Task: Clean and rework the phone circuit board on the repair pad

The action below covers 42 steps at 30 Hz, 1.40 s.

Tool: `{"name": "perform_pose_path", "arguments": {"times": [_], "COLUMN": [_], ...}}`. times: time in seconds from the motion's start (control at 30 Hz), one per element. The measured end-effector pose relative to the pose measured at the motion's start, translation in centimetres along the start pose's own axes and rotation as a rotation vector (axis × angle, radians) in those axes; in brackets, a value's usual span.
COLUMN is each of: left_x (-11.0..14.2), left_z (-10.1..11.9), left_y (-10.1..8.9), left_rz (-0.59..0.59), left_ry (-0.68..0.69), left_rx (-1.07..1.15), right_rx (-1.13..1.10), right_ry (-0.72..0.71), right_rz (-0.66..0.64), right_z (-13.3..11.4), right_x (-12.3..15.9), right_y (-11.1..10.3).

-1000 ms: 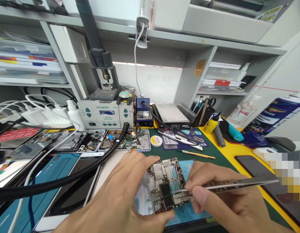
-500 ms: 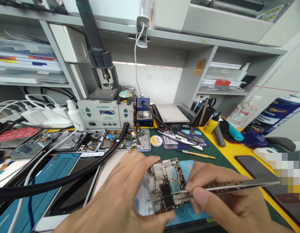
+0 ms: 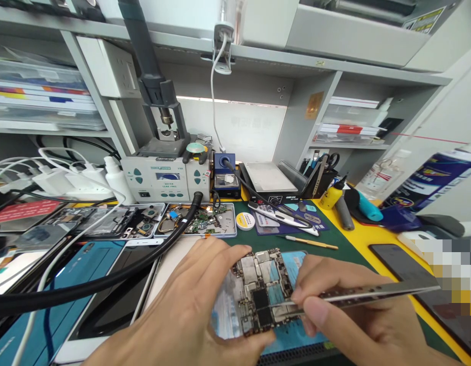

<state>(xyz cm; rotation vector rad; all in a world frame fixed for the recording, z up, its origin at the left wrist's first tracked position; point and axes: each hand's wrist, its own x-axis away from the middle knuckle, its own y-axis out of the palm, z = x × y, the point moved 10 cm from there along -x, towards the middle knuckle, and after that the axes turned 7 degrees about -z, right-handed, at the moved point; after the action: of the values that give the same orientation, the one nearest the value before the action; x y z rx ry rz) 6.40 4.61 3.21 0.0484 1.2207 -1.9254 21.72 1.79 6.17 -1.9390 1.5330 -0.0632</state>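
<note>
My left hand [image 3: 185, 300] grips a phone circuit board [image 3: 251, 272] by its edges, thumb at the near edge and fingers at the far one. Metal shields and a large black chip [image 3: 261, 300] cover the board's upper face. Pinched in my right hand [image 3: 345, 290] is a pair of metal tweezers [image 3: 380, 293]. The tips point left and lie over the black chip; whether they touch it I cannot tell. Beneath the board are a blue sheet-like surface [image 3: 284, 338] and a clear plastic bag [image 3: 225, 317].
A thick black hose [image 3: 117, 284] crosses the left side above several phones. Behind stand a hot air station [image 3: 162, 178], a tray of parts [image 3: 227, 221] and a heating plate [image 3: 271, 178]. A yellow-handled pen-like tool [image 3: 315, 243] lies on the green mat; a dark phone [image 3: 414, 284] lies right.
The tweezer tips have shifted slightly left, further across the black chip. My left hand and the board look unmoved.
</note>
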Motion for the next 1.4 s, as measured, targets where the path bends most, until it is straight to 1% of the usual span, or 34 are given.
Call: {"name": "perform_pose_path", "arguments": {"times": [0.17, 0.27, 0.37, 0.5, 0.6, 0.73, 0.83, 1.03, 1.23, 1.4], "left_x": [-0.12, -0.11, -0.09, -0.07, -0.10, -0.13, -0.01, 0.04, 0.26, 0.48], "left_z": [0.33, 0.32, 0.26, 0.27, 0.18, 0.02, 0.08, -0.13, -0.51, -0.39], "left_y": [-0.37, -0.33, -0.26, -0.30, -0.32, -0.17, -0.16, -0.17, 0.11, 0.04], "left_rz": [0.017, 0.015, 0.010, 0.016, 0.020, 0.005, 0.008, 0.014, 0.029, 0.038], "left_ry": [0.003, 0.007, 0.005, 0.003, 0.002, -0.005, -0.006, -0.023, -0.032, -0.028], "left_rx": [-0.013, -0.027, -0.027, -0.019, -0.012, -0.003, -0.015, -0.036, -0.024, -0.033], "right_rx": [0.007, 0.007, 0.022, 0.037, 0.049, 0.054, 0.045, 0.033, 0.046, 0.050], "right_ry": [0.010, 0.003, -0.007, -0.016, -0.030, -0.007, -0.038, 0.010, -0.017, -0.003], "right_rz": [0.011, 0.020, -0.001, 0.031, 0.012, 0.031, 0.011, 0.042, 0.015, 0.039], "right_z": [0.28, 0.22, 0.04, -0.10, -0.26, -0.06, -0.28, 0.22, -0.06, -0.02], "right_x": [0.28, 0.34, 0.21, 0.07, 0.01, 0.07, 0.15, 0.46, 0.33, 0.41], "right_y": [-0.19, -0.20, 0.13, -0.20, -0.14, -0.40, -0.12, -0.21, -0.18, -0.40]}}
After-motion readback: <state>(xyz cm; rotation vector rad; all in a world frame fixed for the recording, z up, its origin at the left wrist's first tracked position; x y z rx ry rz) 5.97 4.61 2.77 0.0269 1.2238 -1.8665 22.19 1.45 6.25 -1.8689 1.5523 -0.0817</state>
